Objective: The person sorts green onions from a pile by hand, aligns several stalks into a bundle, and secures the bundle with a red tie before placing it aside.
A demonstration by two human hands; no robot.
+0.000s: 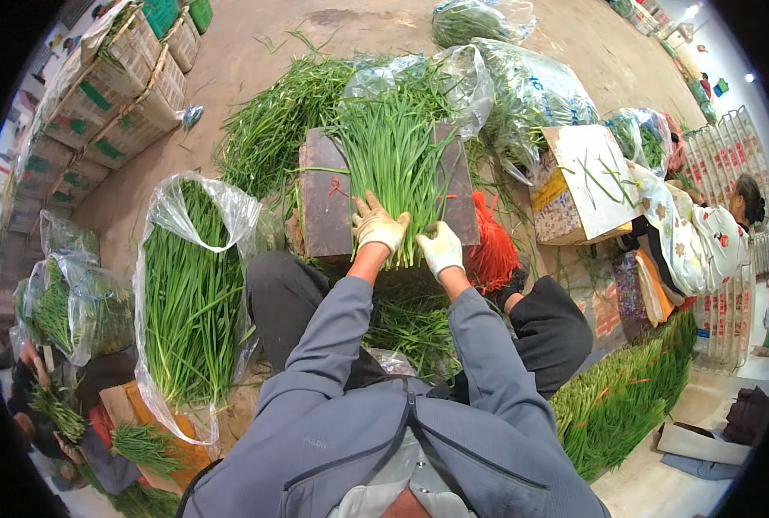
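Observation:
A thick bunch of garlic chives [393,151] lies across a dark flat-topped block [322,207] in front of my knees, leaves pointing away and stem ends toward me. My left hand [379,224], in a pale work glove, rests on the lower left of the bunch with its fingers spread. Gloved as well, my right hand [441,249] is curled against the right side of the stem ends; its fingertips are partly hidden. Red tie string [336,186] shows at the left of the bunch, and a bit more at its right.
Loose chives [272,121] are heaped beyond the block. A bundle of red ties [491,246] hangs at its right. At left stands an open plastic bag of chives [190,302]; at right, a cardboard-topped box [587,181], a seated person [704,233] and rows of bundled greens [635,397].

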